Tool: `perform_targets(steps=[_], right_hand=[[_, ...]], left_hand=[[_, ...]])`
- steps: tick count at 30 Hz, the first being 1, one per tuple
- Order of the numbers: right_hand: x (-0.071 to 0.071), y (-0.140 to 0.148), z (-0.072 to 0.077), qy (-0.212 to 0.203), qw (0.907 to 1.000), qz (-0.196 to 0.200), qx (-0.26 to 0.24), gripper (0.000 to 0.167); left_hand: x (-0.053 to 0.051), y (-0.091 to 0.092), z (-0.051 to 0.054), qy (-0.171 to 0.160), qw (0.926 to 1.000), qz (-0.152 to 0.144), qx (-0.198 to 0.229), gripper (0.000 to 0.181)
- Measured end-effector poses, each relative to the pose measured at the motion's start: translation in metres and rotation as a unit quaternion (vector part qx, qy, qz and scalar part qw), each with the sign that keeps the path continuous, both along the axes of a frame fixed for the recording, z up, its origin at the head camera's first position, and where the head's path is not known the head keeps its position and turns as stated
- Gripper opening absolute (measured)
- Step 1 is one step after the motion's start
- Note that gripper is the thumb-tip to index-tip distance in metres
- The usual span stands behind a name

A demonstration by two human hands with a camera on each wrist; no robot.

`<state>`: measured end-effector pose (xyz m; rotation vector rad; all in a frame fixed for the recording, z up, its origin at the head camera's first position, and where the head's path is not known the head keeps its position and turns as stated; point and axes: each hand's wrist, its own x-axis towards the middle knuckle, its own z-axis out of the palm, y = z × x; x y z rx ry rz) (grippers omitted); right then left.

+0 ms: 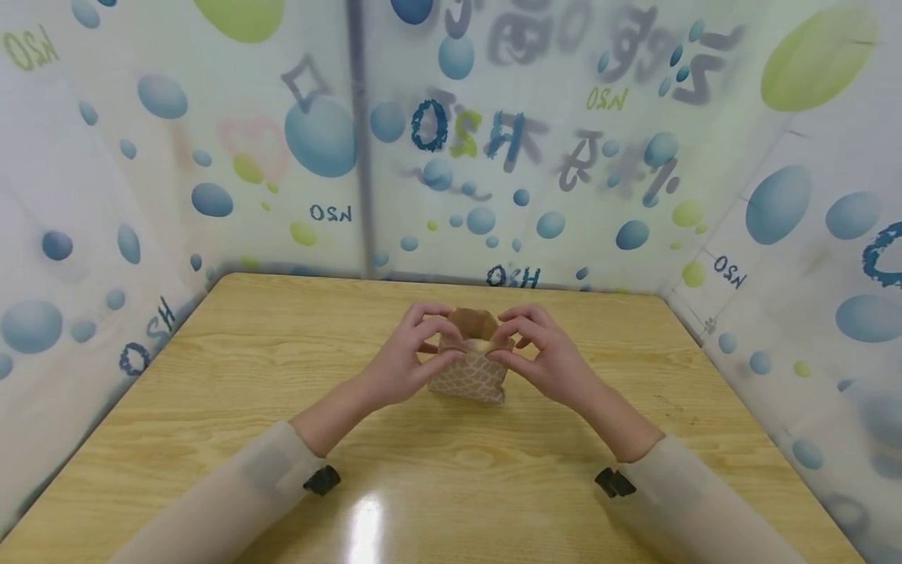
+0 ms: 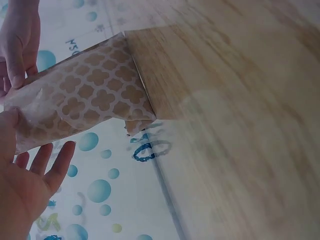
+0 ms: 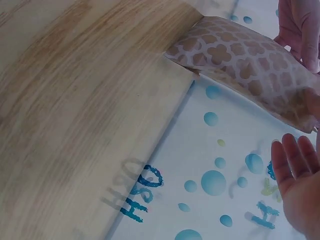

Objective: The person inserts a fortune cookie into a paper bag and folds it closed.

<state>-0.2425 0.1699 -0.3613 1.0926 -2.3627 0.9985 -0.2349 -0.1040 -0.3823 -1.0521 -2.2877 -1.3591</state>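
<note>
Pinching the rim of a small brown bag (image 1: 467, 377) from both sides, with the left grip (image 1: 405, 360) at nine o'clock of it and the right grip (image 1: 553, 362) at three. Grasping with thumb and forefinger on each side, thumbs laid on the near face; in both wrist views, holding other fingers loosely spread, clear of the bag. Standing roughly upright on the desk (image 1: 282, 337), past its middle toward twelve o'clock, between the two grips. Covered on the near face with a pale lattice of four-lobed shapes; plain brown inside, with the mouth gaping toward twelve. Reaching in from seven and five o'clock, in pale sleeves (image 1: 239, 486), with a small dark fitting (image 1: 322, 479) beside each cuff. Finished in yellowish wood grain across the desk, with a bright streak of glare (image 1: 365, 533) at about seven o'clock, near the lower edge of the head view. Hung from ten o'clock round to two with a white backdrop (image 1: 395, 184), printed in blue and green bubbles and mirrored H2O lettering.
</note>
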Motion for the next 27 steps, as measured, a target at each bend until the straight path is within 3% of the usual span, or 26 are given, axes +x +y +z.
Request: perform_targets(steps=[4,7,12,18,20,23,25,27], right_hand=[[0.0000,0.0015,0.0028,0.049,0.9984,-0.004,0.029,0.021],[0.0006,0.0020,0.0054,0.059,0.9972,-0.006,0.046,0.018],[0.0010,0.0028,0.0053,0.075,0.9945,-0.001,0.073,0.009],[0.0028,0.0037,0.0020,0.077,0.9940,0.004,0.077,0.006],[0.0037,0.0034,0.0008,0.044,0.9972,0.002,0.060,0.016],[0.0036,0.0019,-0.0010,-0.053,0.9984,-0.006,0.016,0.049],[0.0029,0.0005,-0.0020,-0.131,0.9912,-0.011,-0.015,0.062],[0.0020,-0.0010,-0.0039,-0.193,0.9798,-0.022,-0.045,0.058]], left_hand=[[-0.0005,-0.0002,0.0011,0.002,0.9999,0.004,-0.013,0.010],[-0.0007,-0.0003,0.0009,0.006,0.9998,0.006,-0.020,0.003],[0.0001,-0.0003,-0.0004,0.009,0.9995,0.015,-0.028,0.012],[0.0029,0.0014,-0.0011,-0.064,0.9976,0.027,0.004,0.027],[0.0031,0.0018,-0.0026,-0.085,0.9957,0.032,0.017,0.020],[0.0027,0.0028,-0.0049,-0.099,0.9938,0.038,0.032,0.007],[0.0028,0.0038,-0.0060,-0.104,0.9927,0.042,0.044,0.006],[0.0034,0.0054,-0.0070,-0.108,0.9914,0.043,0.059,0.005]])
